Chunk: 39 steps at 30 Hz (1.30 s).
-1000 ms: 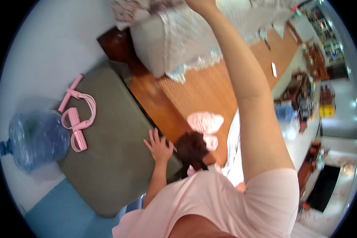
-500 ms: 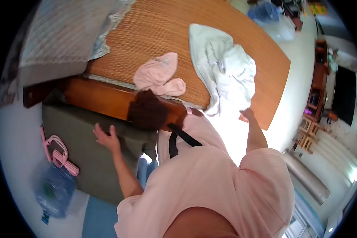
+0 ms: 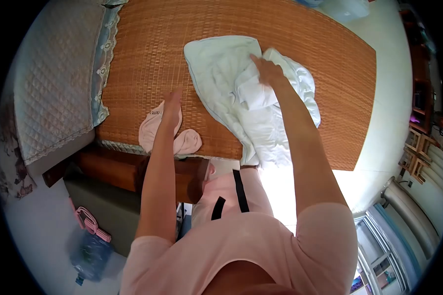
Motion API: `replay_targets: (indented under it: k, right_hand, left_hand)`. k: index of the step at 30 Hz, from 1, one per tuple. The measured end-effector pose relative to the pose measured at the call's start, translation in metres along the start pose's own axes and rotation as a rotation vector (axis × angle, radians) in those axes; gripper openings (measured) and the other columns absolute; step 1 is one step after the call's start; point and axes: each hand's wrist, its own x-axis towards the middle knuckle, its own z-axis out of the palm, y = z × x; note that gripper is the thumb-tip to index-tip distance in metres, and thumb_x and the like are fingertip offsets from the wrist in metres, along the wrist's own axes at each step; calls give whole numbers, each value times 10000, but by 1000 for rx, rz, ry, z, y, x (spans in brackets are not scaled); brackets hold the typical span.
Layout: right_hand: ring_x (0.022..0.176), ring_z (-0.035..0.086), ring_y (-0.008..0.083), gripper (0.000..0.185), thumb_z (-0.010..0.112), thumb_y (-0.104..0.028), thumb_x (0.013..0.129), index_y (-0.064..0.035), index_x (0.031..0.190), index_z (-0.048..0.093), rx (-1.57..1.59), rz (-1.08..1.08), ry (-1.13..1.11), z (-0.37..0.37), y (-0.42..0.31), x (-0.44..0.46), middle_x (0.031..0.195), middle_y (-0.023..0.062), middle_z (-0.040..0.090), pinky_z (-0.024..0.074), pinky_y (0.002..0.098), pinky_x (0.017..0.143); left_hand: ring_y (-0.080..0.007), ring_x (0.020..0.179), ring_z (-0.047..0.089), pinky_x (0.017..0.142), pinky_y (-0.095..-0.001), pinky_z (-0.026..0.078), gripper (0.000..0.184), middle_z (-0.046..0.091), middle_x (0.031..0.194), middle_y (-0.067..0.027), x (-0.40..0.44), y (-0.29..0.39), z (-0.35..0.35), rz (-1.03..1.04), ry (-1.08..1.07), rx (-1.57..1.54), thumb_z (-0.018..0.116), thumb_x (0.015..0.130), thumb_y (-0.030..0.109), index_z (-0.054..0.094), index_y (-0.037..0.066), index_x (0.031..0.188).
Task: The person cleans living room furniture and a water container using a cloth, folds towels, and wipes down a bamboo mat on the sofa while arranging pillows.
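A pale white cloth (image 3: 216, 66) with a thin light-blue edge lies partly spread and partly bunched on the woven mat (image 3: 147, 54). My right hand (image 3: 270, 73) is over its upper middle, index finger stretched out and thumb apart. It seems to touch the folds, but no grip shows. To the left, a small pink cloth item (image 3: 150, 129) with dark lettering lies near the mat's front edge, a rounded part (image 3: 188, 141) at its right. My left hand (image 3: 173, 102) is over its top, fingers extended. My wrist and forearm cover part of it.
A quilted cover (image 3: 59, 73) with lace trim lies at the left. Along the near side runs a wooden bed rail (image 3: 108, 167), beside a dark green surface (image 3: 103, 204). A pink coiled cord (image 3: 88, 221) and a clear blue bottle (image 3: 91, 255) are lower left. Wooden stools (image 3: 418, 152) stand right.
My left hand has moved from above the green surface to the pink cloth. My right hand has gone from the white cloth's near edge to its upper middle. The dark brown bundle has left view.
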Motion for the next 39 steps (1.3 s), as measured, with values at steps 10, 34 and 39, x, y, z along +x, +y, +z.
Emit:
replay_targets:
  k: [10,34,39]
  right_hand:
    - [820,587,299,556,600,-63,702,-184,1240,532,372,-160,-267,67,8,-300,887,105,585,457,424,708]
    - [1014,591,374,552,549,57,728,-32,1268,474,368,541,386,-173,128,-405,1098,223,607,474,396,869]
    - [1157,511,378,553,550,-238,836,-93,1354,419,-22,896,729,-301,243,-389,1271,205,526,420,433,957]
  left_hand:
    - [-177,802,588,730,-358,469,658,611,802,-76,73,-32,127,-34,-354,596,745,705,495,600,-46,1050]
    - [-288,955,531,785,-392,458,383,514,1010,-127,-95,-41,11,944,-220,768,675,643,44,595,70,1016]
    - [-314,919,532,750,-376,470,396,484,1092,-173,-72,133,27,1417,19,764,701,620,-10,548,-10,985]
